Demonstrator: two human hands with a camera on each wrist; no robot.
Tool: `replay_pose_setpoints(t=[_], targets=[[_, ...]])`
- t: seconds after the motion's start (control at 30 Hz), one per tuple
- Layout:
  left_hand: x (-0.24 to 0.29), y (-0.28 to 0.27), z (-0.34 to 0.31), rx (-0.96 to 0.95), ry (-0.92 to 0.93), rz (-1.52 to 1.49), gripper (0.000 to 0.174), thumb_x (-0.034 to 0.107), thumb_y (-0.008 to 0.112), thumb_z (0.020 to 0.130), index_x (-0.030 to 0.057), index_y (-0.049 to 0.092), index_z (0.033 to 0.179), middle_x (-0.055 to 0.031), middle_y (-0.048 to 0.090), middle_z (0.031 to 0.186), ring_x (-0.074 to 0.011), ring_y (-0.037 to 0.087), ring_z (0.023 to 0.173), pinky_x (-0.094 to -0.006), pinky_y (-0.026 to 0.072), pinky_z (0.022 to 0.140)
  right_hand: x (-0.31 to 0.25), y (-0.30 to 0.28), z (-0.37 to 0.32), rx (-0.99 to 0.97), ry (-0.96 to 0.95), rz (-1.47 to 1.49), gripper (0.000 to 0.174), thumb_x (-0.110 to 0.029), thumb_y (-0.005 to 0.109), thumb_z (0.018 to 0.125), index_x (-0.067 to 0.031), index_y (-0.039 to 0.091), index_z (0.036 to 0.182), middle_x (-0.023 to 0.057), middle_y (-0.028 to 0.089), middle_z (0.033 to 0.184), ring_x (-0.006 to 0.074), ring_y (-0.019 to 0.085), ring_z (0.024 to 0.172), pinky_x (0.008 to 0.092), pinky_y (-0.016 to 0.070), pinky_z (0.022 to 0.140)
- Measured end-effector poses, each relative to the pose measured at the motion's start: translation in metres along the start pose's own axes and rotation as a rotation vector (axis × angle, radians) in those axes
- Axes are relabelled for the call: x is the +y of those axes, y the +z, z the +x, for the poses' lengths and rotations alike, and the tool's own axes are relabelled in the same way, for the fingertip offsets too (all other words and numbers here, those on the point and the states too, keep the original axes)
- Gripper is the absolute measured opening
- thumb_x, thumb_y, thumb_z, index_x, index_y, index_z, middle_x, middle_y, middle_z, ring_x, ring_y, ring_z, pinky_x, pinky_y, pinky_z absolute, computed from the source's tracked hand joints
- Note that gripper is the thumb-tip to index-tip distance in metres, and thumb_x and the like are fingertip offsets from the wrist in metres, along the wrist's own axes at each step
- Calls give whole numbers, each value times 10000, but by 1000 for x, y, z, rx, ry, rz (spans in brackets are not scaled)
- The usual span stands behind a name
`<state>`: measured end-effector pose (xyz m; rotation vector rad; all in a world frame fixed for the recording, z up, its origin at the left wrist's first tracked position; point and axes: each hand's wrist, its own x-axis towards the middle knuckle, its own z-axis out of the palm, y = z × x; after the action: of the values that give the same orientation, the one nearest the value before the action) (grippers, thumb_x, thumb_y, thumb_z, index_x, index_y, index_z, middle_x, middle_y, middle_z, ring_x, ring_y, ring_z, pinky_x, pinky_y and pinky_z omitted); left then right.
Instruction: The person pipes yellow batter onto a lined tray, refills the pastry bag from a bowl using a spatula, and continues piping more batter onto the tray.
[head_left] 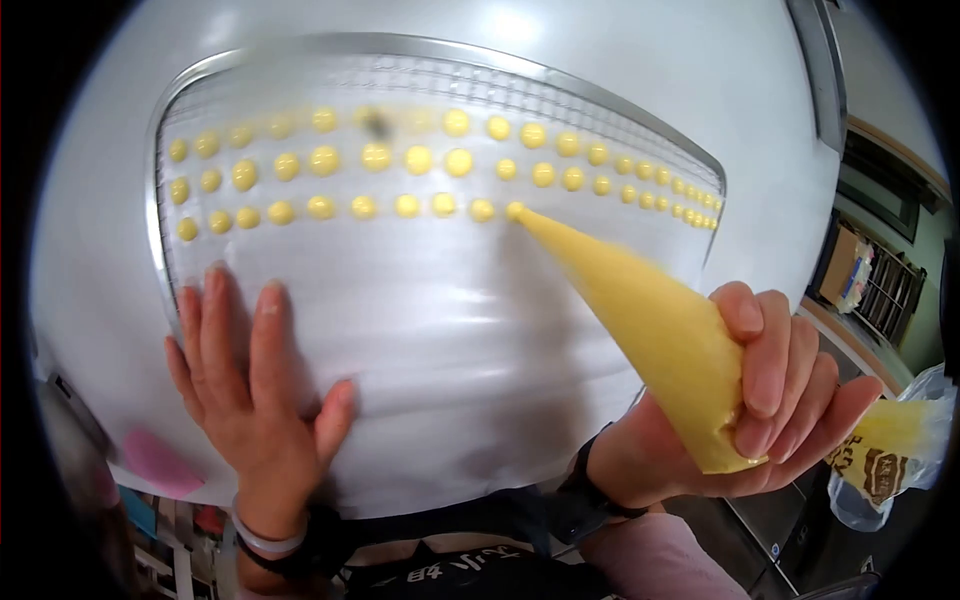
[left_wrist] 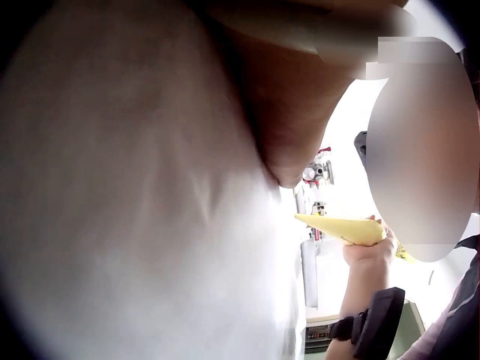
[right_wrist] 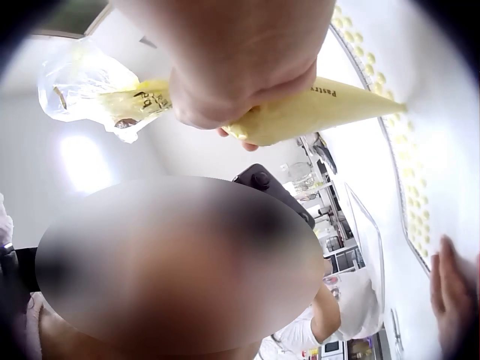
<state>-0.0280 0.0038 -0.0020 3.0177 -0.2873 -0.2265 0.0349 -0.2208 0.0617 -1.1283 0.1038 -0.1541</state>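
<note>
My right hand (head_left: 790,390) grips a piping bag (head_left: 640,310) filled with yellow mixture, its fingers curled round the wide end. The narrow tip slants down to the left and meets a yellow dot (head_left: 515,211) in the nearest row. From behind the grip trails the bag's twisted, printed tail (head_left: 890,450). My left hand (head_left: 250,400) rests palm down, fingers spread, on a white sheet (head_left: 430,290), below the left end of the rows. Three rows of glossy piped dots (head_left: 457,162) cross the sheet's far part. In the right wrist view the bag (right_wrist: 322,112) shows faint lettering.
A metal-rimmed tray (head_left: 400,43) with a wire grid lies under the sheet on a pale worktop (head_left: 640,40). At the lower left is a pink piece (head_left: 160,463). Shelving (head_left: 890,290) stands at the right. Another person in white (right_wrist: 307,334) appears behind in the right wrist view.
</note>
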Motion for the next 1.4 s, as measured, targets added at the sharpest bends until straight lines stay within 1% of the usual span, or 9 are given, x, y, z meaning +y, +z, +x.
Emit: replay_pose_setpoints(t=[0.13, 0.27, 0.3, 0.53, 0.57, 0.8, 1.03, 1.13, 1.4], targets=[[-2, 5, -1, 39, 17, 0, 580, 386, 440, 798, 65, 404, 1281, -171, 324, 1360, -347, 259, 1282, -493, 169, 1019, -4, -10, 1, -63, -4, -34, 550, -334, 310, 940, -180, 340, 413, -16, 434, 460, 97, 466, 600, 297, 357, 834], [2, 0, 2, -1, 4, 12, 579, 364, 450, 793, 62, 400, 1284, -173, 335, 1351, -350, 265, 1278, -483, 171, 1022, -1, -12, 1, 7, 22, 4, 545, -315, 326, 932, -180, 348, 405, -15, 423, 444, 101, 464, 595, 293, 353, 836], [2, 0, 0, -13, -9, 17, 600, 447, 477, 792, 79, 433, 1265, -182, 343, 1336, -360, 277, 1267, -475, 171, 1026, -1, -12, 1, 8, 23, 5, 543, -307, 331, 929, -182, 344, 401, -18, 413, 437, 98, 470, 604, 292, 352, 836], [0, 3, -1, 33, 31, 29, 586, 435, 454, 806, 65, 426, 1260, -190, 348, 1331, -364, 275, 1267, -472, 178, 1026, -10, -27, 1, -50, -1, -80, 544, -332, 305, 937, -185, 345, 415, -21, 401, 433, 89, 474, 589, 298, 362, 829], [0, 2, 0, 24, 32, 35, 582, 423, 457, 807, 60, 422, 1260, -192, 345, 1333, -367, 275, 1266, -475, 183, 1024, -6, -24, 1, 32, -33, -67, 550, -331, 297, 942, -188, 341, 412, -20, 399, 432, 88, 471, 576, 303, 368, 826], [1, 7, 1, 42, 40, 33, 574, 418, 448, 811, 57, 424, 1257, -194, 346, 1331, -366, 277, 1264, -480, 187, 1022, -16, -36, -1, -32, -43, 25, 552, -336, 314, 936, -185, 350, 407, -21, 407, 436, 81, 462, 551, 300, 368, 825], [6, 9, 6, 58, 51, 54, 576, 436, 412, 822, 49, 430, 1249, -195, 346, 1331, -368, 276, 1264, -486, 206, 1016, -14, -47, 5, 78, -26, -68, 539, -343, 340, 923, -198, 336, 404, -22, 423, 442, 80, 488, 574, 288, 370, 816], [5, 8, 7, 61, 49, 55, 576, 438, 406, 824, 47, 431, 1247, -195, 344, 1330, -367, 275, 1265, -487, 206, 1018, -21, -48, 1, 34, -4, 10, 539, -334, 328, 924, -194, 337, 404, -20, 416, 446, 85, 479, 564, 285, 367, 815], [3, 7, 7, 76, 64, 42, 576, 428, 408, 823, 41, 426, 1249, -197, 341, 1330, -370, 278, 1262, -497, 203, 1019, -19, -53, 0, 57, -47, -96, 527, -309, 297, 930, -197, 345, 417, -24, 419, 461, 81, 476, 587, 288, 365, 819]])
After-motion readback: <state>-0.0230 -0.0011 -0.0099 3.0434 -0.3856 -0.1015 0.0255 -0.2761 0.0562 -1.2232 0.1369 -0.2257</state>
